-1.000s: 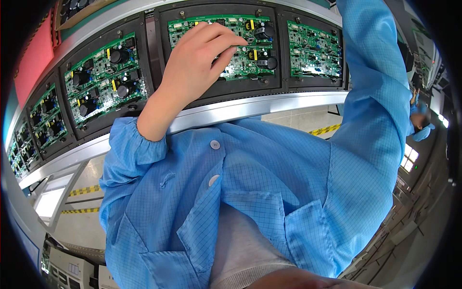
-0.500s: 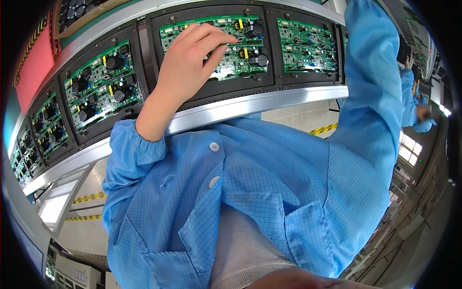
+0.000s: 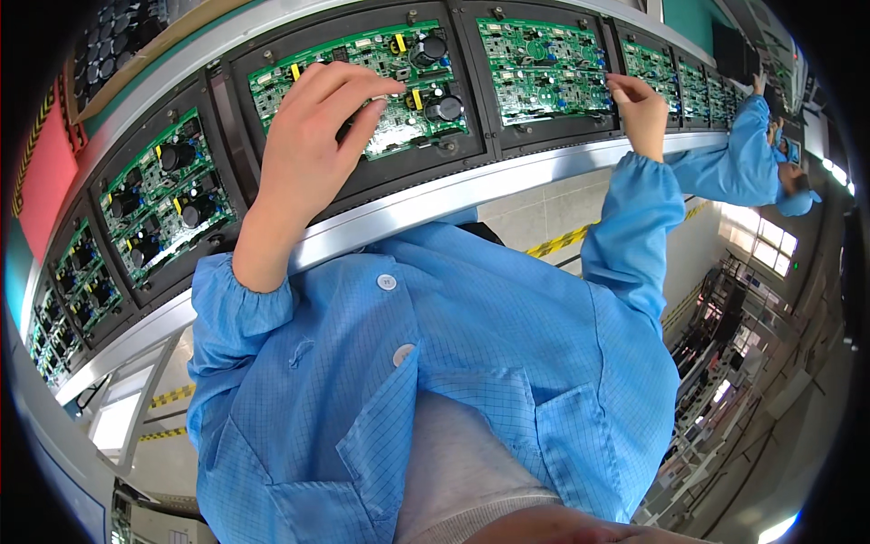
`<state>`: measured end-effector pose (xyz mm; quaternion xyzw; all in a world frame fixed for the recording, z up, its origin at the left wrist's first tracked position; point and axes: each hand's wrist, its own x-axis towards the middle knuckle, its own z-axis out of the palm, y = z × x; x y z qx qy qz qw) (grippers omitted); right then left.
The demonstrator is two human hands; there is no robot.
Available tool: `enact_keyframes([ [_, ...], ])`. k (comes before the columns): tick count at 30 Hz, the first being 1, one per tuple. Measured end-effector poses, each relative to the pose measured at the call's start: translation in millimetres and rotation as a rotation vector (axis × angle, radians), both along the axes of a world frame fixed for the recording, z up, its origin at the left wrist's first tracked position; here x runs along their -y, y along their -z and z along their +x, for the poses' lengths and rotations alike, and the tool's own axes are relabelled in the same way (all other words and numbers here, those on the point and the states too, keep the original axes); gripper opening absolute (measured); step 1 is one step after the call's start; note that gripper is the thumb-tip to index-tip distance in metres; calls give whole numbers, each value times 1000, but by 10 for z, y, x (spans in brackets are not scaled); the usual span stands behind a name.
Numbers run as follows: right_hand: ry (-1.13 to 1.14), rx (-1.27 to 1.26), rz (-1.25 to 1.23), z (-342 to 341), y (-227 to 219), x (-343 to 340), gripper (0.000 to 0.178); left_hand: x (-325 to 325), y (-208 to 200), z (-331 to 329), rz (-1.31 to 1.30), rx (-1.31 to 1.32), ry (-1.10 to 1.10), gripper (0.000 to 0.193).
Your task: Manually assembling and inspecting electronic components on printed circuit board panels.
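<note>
My left hand (image 3: 317, 131) hovers over a green circuit board (image 3: 399, 140) set in a black carrier frame (image 3: 476, 150). Its fingers are bent loosely, with thumb and forefinger tips apart, and nothing shows between them. Black round capacitors (image 3: 428, 52) and yellow parts stand on that board's right side. My right hand (image 3: 642, 109) is at the right edge of another green board (image 3: 544, 77), which shows no large capacitors. Its thumb and forefinger are pinched together; whatever they hold, if anything, is too small to make out.
More boards in carriers line the curved silver rail (image 3: 408, 199), such as a populated board (image 3: 168, 195) at left and a board (image 3: 651, 71) at right. A cardboard box (image 3: 136, 54) of black capacitors stands far left beside a pink sheet (image 3: 47, 190). A co-worker (image 3: 739, 159) in blue is at right.
My right arm has come back from the upper right, so that hand now shows by the second board. The boards and my left hand sit farther left in the picture.
</note>
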<state>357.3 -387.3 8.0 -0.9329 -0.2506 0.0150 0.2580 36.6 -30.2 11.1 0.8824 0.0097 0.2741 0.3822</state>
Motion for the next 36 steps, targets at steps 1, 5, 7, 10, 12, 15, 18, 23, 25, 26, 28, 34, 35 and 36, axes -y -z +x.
enact_keyframes([
  [1, 7, 18, -10, -75, 41, -13, 17, 1, 9, 4, -1, -4, 2, 18],
  [5, 79, 7, 60, -191, 146, -26, 22, 5, 48, 41, 3, -7, -12, 20],
  [7, 73, 4, 88, -197, 195, -27, 25, 2, 49, 52, 15, 6, -8, 20],
  [10, 82, 24, 59, -205, 226, -36, 24, 22, 55, 45, 10, -15, -15, 20],
  [12, 94, 19, 93, -207, 254, -23, 24, 25, 59, 49, 12, -16, -10, 20],
  [15, 90, 31, 76, -218, 266, -43, 24, 28, 66, 51, 22, -10, -8, 19],
  [18, 108, 27, 71, -227, 267, -68, 23, 25, 73, 60, 24, -7, -9, 20],
  [23, 155, 20, 162, -230, 343, -131, 21, 22, 41, 82, 25, -8, -9, 19],
  [25, 168, 44, 177, -221, 357, -174, 20, -2, 3, 102, 27, -2, -12, 19],
  [26, 188, 86, 97, -233, 328, -188, 19, 0, -19, 109, 27, -10, -11, 18],
  [28, 217, 143, 30, -254, 272, -153, 18, 46, -48, 132, 11, -9, -5, 16],
  [34, 117, 142, -53, -258, 94, -148, 24, 92, -272, -152, -37, -82, 38, 18],
  [35, 133, 160, -23, -267, -10, -139, 22, 104, -334, -243, -51, -73, 77, 19],
  [36, 123, 111, 40, -316, -165, -197, 21, 91, -430, -364, -27, -103, 82, 22],
])
